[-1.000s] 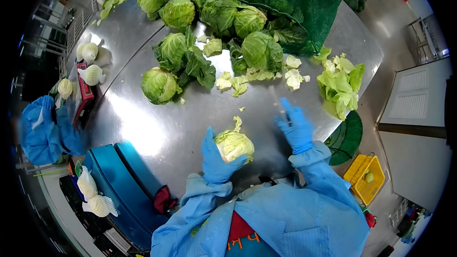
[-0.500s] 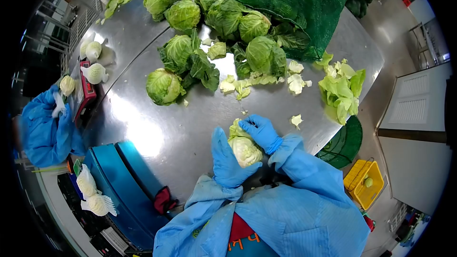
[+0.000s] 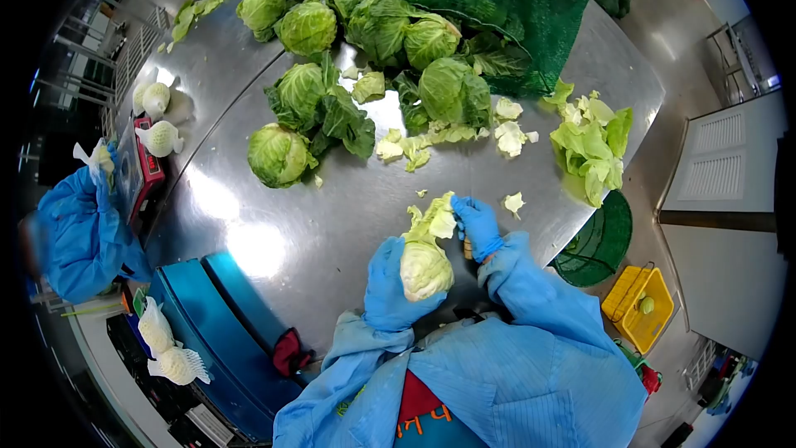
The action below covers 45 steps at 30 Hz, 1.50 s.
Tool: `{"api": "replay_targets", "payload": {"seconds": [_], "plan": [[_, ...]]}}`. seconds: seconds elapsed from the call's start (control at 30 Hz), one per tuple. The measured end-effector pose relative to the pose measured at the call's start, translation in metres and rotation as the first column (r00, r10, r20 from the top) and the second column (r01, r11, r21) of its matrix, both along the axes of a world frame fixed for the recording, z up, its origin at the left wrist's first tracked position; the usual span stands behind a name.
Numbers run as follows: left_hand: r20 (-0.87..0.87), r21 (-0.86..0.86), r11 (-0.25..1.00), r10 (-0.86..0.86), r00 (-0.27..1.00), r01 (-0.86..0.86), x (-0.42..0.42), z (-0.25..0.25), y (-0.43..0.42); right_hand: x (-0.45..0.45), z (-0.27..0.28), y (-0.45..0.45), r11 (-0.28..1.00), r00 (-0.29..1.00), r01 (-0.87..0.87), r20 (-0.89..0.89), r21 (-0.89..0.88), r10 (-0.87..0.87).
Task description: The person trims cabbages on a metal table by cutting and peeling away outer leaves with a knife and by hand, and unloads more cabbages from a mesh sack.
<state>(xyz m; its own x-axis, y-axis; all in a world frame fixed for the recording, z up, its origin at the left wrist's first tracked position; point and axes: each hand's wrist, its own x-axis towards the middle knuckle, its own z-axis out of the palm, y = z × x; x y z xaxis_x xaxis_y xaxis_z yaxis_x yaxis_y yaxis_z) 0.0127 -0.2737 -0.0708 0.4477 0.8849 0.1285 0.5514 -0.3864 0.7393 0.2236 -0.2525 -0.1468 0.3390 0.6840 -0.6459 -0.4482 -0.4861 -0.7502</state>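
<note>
A pale, trimmed cabbage rests in my left hand, whose gloved fingers wrap its left side and underside. A light green outer leaf is partly peeled up from its top. My right hand, also in a blue glove, is closed at the leaf's right edge and pinches it. A short tan piece like a handle sticks out below the right palm; the rest of it is hidden. Several whole cabbages with dark outer leaves lie farther up the metal table.
A green mesh sack lies at the back, and torn leaves pile at the right edge. A green basket and a yellow crate stand below. Left are a red scale, netted cabbages and a co-worker's blue sleeve.
My right hand has moved slightly right and up, lifting a leaf away from the cabbage top. My left fingers, upright before, now curl around the cabbage. The view has shifted slightly.
</note>
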Motion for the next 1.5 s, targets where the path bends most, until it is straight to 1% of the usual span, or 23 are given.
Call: {"api": "replay_targets", "payload": {"seconds": [0.1,0.17,0.2,0.23,0.27,0.33,0.4,0.47,0.53,0.6,0.63,0.73,0.83,0.93,1.07,1.13,1.17,1.23,1.3,1.33,1.37,1.43,1.5], "plan": [[0.12,-0.08,0.994,0.078,0.99,-0.069,-0.006,-0.009,-0.006,0.017,-0.003,-0.017,0.982,0.983,0.185,-0.025,0.051,-0.183],[0.299,-0.288,0.957,0.13,0.945,-0.041,-0.017,-0.04,-0.012,0.05,-0.029,-0.018,0.882,0.909,0.414,-0.063,0.224,-0.411],[0.355,-0.333,0.943,0.151,0.923,-0.026,-0.018,-0.043,-0.013,0.074,-0.03,-0.031,0.943,0.912,0.254,0.272,0.215,-0.308],[0.407,-0.376,0.927,0.175,0.896,-0.01,-0.018,-0.042,-0.012,0.087,-0.018,-0.034,0.983,0.801,0.1,0.574,0.151,-0.17],[0.433,-0.371,0.929,0.185,0.882,-0.013,-0.018,-0.039,-0.015,0.088,-0.008,-0.037,0.983,0.677,0.033,0.72,0.18,-0.155],[0.41,-0.328,0.944,0.178,0.894,-0.037,-0.017,-0.033,-0.022,0.071,0.061,-0.029,0.976,0.355,-0.109,0.924,0.19,-0.141],[0.315,-0.235,0.97,0.137,0.939,-0.063,-0.019,-0.033,-0.025,0.052,0.06,-0.038,0.923,0.583,-0.381,0.79,0.061,0.188],[0.222,-0.146,0.989,0.057,0.973,-0.024,-0.023,-0.028,-0.023,0.014,0.074,-0.038,0.816,0.735,-0.578,0.456,0.033,0.502],[0.106,-0.069,0.997,-0.018,0.994,0.025,-0.024,-0.015,-0.02,-0.003,0.066,-0.035,0.694,0.633,-0.719,0.383,-0.029,0.673],[-0.035,-0.016,0.997,-0.08,0.996,0.079,-0.027,0.001,-0.016,-0.011,0.031,-0.041,0.719,0.7,-0.691,0.32,0.074,0.639],[-0.024,0.014,0.998,-0.061,0.998,0.061,-0.029,-0.006,-0.019,-0.015,0.026,-0.042,0.73,0.728,-0.673,0.283,0.12,0.624],[0.025,0.069,0.997,-0.029,0.999,0.027,-0.024,-0.023,-0.025,-0.015,0.04,-0.041,0.699,0.603,-0.714,0.539,0.036,0.588],[0.096,0.009,1.0,0.003,0.995,-0.004,-0.02,-0.023,-0.033,-0.017,0.044,-0.046,0.739,0.335,-0.641,0.79,-0.208,0.513],[0.201,-0.097,0.995,0.046,0.978,-0.027,-0.024,-0.028,-0.038,-0.008,0.028,-0.063,0.885,0.55,-0.45,0.745,-0.115,0.377],[0.298,-0.23,0.973,0.091,0.95,-0.021,-0.025,-0.022,-0.034,0.06,-0.008,-0.092,0.927,0.376,-0.295,0.864,-0.232,0.336],[0.332,-0.288,0.958,0.112,0.937,-0.012,-0.022,-0.012,-0.027,0.085,0.02,-0.092,0.972,0.201,-0.132,0.955,-0.194,0.218],[0.336,-0.305,0.952,0.12,0.934,-0.013,-0.019,-0.006,-0.022,0.092,0.037,-0.085,0.988,0.286,-0.12,0.949,-0.099,0.13],[0.32,-0.283,0.959,0.114,0.941,-0.02,-0.016,0.003,-0.011,0.087,0.066,-0.075,0.991,0.239,-0.112,0.965,-0.078,0.103],[0.22,-0.119,0.993,0.05,0.974,-0.024,-0.017,-0.002,-0.002,0.081,0.055,-0.071,0.9,0.515,-0.431,0.802,-0.062,0.303],[0.218,-0.132,0.988,0.108,0.97,-0.08,-0.022,-0.015,-0.006,0.062,0.066,-0.059,0.823,0.649,-0.55,0.694,0.145,0.311],[0.226,-0.164,0.986,0.067,0.972,-0.03,-0.025,-0.024,-0.002,0.037,0.081,-0.045,0.711,0.75,-0.602,0.562,0.364,0.348],[0.24,-0.229,0.971,-0.009,0.971,0.065,-0.029,-0.032,0.005,0.013,0.095,-0.031,0.615,0.625,-0.758,0.508,0.216,0.592],[0.124,-0.225,0.974,0.031,0.992,-0.002,-0.026,-0.024,0.006,-0.003,0.078,-0.031,0.606,0.672,-0.733,0.467,0.311,0.574]]}}
